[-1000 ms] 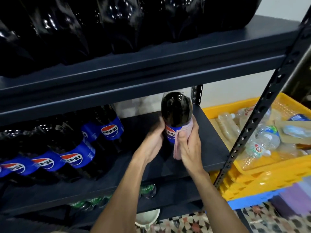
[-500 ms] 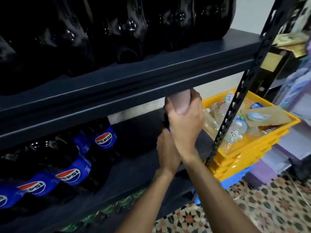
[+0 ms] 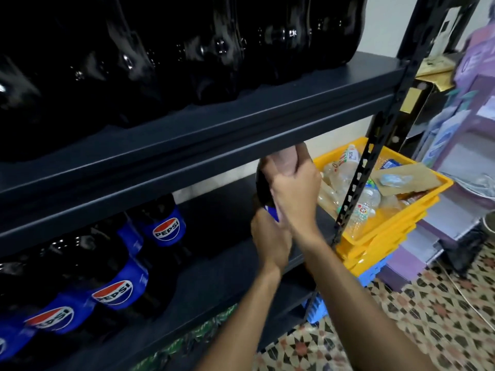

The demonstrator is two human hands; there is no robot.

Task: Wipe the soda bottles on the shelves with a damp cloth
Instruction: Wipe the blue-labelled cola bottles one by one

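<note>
yellow crates (image 3: 388,228) w/ empty btls (image 3: 369,202), patterned floor (image 3: 415,330)

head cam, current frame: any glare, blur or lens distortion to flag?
Head view: small specular glints on the top-shelf bottles, otherwise lost in shadow; Pepsi label legible; right hand and cloth fairly sharp; purple boxes at the right edge smeared; upright post leans, wide-angle distortion.

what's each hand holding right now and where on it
The left hand grips the soda bottle at its blue label. The right hand holds the pink cloth wrapped over the bottle's top.
</note>
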